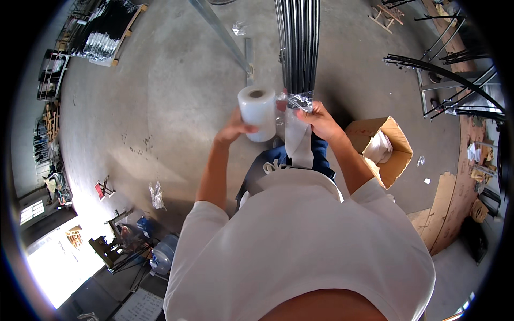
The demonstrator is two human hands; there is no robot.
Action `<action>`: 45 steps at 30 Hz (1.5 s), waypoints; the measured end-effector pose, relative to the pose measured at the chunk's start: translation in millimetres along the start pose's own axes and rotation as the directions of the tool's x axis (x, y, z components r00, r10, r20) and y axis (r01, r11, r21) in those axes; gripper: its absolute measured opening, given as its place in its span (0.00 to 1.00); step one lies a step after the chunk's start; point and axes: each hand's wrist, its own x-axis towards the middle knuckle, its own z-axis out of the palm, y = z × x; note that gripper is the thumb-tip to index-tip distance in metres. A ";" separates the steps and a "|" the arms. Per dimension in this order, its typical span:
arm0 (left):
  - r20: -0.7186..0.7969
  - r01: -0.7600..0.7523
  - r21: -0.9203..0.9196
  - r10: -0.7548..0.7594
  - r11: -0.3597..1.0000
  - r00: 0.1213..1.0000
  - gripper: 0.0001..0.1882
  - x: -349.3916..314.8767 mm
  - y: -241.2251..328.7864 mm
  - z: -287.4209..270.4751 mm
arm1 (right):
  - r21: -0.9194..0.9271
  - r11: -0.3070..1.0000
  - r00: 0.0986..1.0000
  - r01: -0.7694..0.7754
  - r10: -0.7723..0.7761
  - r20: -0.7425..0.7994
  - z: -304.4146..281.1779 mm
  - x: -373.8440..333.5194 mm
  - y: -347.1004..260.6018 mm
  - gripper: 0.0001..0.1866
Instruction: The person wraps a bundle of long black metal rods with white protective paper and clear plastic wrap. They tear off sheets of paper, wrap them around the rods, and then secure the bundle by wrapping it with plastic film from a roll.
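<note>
My left hand [234, 128] is wrapped round the side of a fat roll of clear stretch film [258, 116], which stands nearly upright with its core hole facing up. To the right of the roll, a long bundle of black tubes [299, 48] runs away from my body. Shiny clear film [301, 100] goes round the bundle's near end. My right hand [322, 121] is closed on that wrapped end, its thumb on top and its other fingers partly hidden. Below it, a whitish wrapped length [298, 143] reaches down to my waist.
An open cardboard box [360, 129] with whitish wrapping inside stands by my right forearm. A metal post [220, 33] slants to a floor foot ahead. Curved black pipes [439, 69] jut from a rack at right. Plastic scraps [156, 196] lie at left.
</note>
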 end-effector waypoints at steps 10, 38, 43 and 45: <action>0.017 -0.035 -0.025 0.035 0.999 0.999 0.47 -28.7 -0.8 30.2 | 0.142 0.990 0.997 -0.004 0.014 -0.073 21.9 6.9 1.1 0.13; 0.106 -0.041 -0.319 0.078 0.947 0.991 0.48 -64.8 -19.5 47.2 | 0.380 0.886 0.950 -0.266 0.175 0.258 1.1 48.8 21.2 0.29; -0.029 -0.029 -0.376 0.020 0.926 0.999 0.44 -56.3 -17.5 49.8 | 0.029 0.998 0.999 0.050 -0.050 0.005 21.1 54.0 -41.1 0.22; -0.046 -0.037 -0.340 0.023 0.940 0.999 0.45 -54.6 -12.3 55.4 | -0.006 0.989 0.988 0.151 -0.151 -0.035 20.3 66.3 -57.9 0.20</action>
